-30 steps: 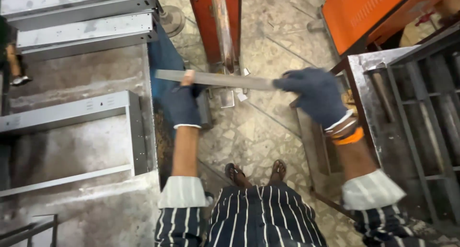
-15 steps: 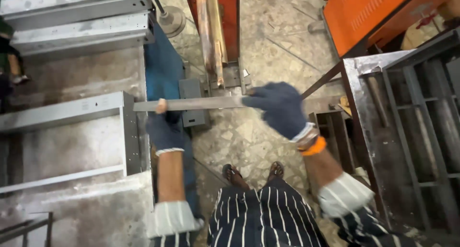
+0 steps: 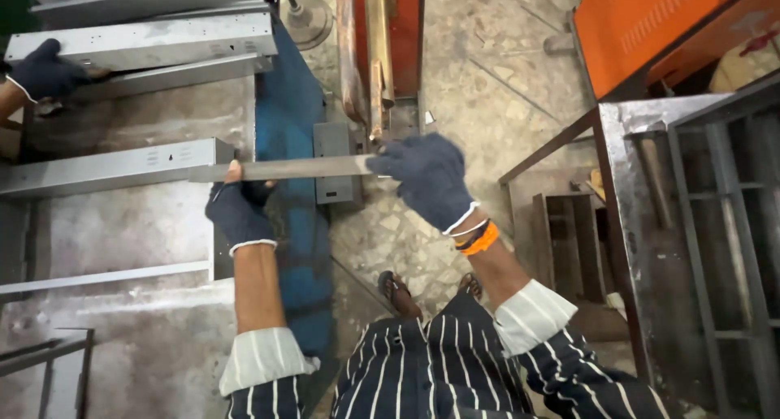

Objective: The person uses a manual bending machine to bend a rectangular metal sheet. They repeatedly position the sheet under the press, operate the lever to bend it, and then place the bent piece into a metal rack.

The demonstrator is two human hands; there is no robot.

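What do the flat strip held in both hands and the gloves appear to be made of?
The flat strip looks like bare metal, probably steel: dull grey, thin, straight-edged, with a faint sheen. The gloves on the left hand and right hand look like knitted dark blue fabric with white cuffs, judging by the ribbed, fuzzy texture.

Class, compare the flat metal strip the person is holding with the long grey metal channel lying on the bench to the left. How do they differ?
The flat metal strip is thin and narrow; the grey metal channel is wider, with folded sides. The strip is held up, the left hand under it and the right hand gripping its end; the channel rests on the bench. The channel shows small holes; the strip looks plain. Both are grey metal and lie roughly level.
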